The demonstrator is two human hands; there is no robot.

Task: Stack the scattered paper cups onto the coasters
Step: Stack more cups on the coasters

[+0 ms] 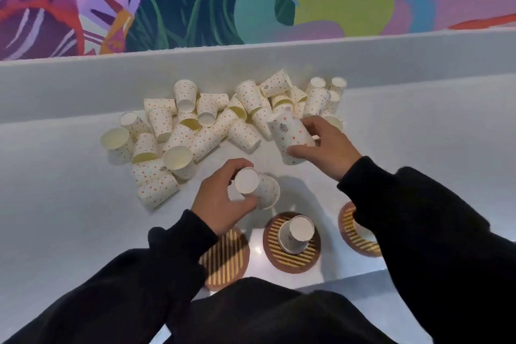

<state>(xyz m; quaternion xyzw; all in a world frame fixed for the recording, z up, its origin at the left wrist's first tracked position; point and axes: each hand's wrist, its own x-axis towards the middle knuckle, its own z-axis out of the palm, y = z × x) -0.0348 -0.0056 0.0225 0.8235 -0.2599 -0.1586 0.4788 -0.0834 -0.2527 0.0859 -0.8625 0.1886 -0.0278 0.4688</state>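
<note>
From my head camera, my left hand (220, 198) is curled round a dotted paper cup (258, 187) held upside down, its white base facing up. Thumb and fingers wrap its sides above the counter (69, 204), just beyond the coasters. My palm hides the cup's far side, so I cannot tell how many fingers touch it.

My right hand (326, 145) grips a second cup (291, 138) at the near right edge of the scattered pile (195, 126). My thumb lies along its lower side and my fingers are over the top. This cup is tilted, and I cannot tell whether it is clear of the cups behind it.

The pile lies farther back, with cups on their sides and overlapping, too tangled to count.

Nearest me, the middle coaster (275, 254) carries one upturned cup (297, 234). The left coaster (226, 257) is partly covered by my left sleeve (139, 274). The right coaster (347, 222) is mostly hidden under my right sleeve (418, 218). Something pale shows on it, but I cannot make out what it is.
</note>
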